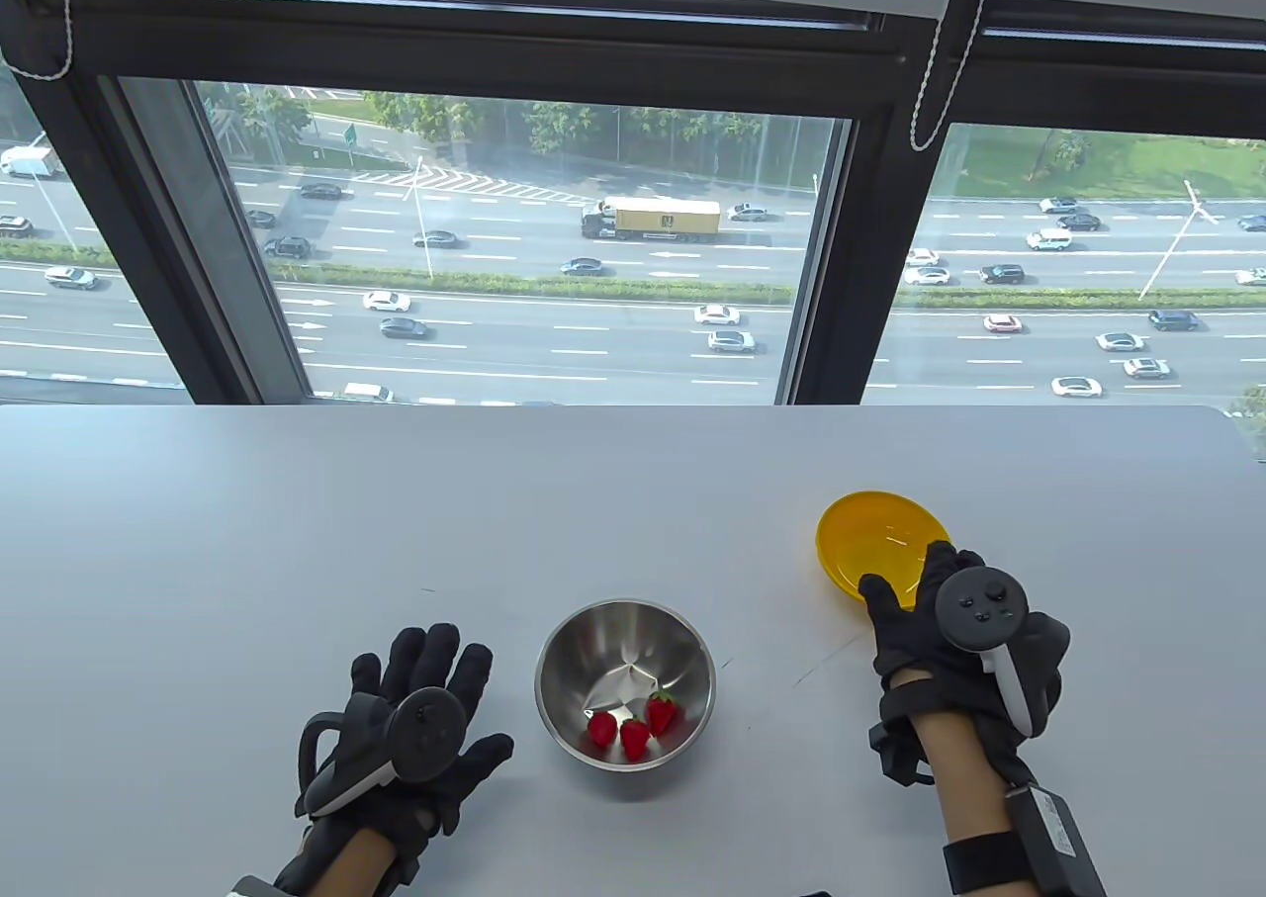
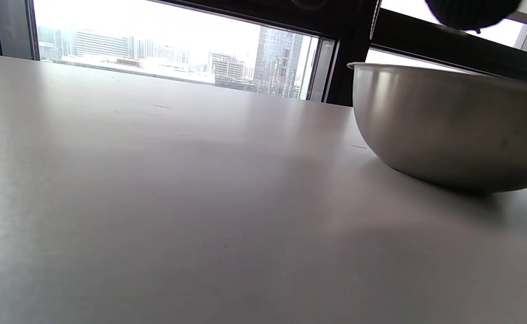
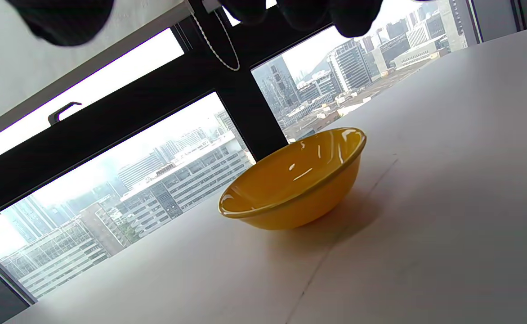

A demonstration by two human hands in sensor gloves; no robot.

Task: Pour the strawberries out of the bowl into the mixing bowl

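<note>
A steel mixing bowl (image 1: pixel 625 681) stands on the table with three strawberries (image 1: pixel 634 729) inside; its outer wall shows in the left wrist view (image 2: pixel 448 126). An empty yellow bowl (image 1: pixel 875 541) stands upright at the right; it also shows in the right wrist view (image 3: pixel 297 182). My left hand (image 1: pixel 435 699) rests flat on the table left of the steel bowl, fingers spread, apart from it. My right hand (image 1: pixel 940 610) hovers over the yellow bowl's near rim, fingers open, holding nothing; its fingertips (image 3: pixel 313 13) hang above the bowl.
The white table (image 1: pixel 297 541) reaches back to a large window. A thin seam line (image 1: pixel 826 660) runs across the table between the two bowls.
</note>
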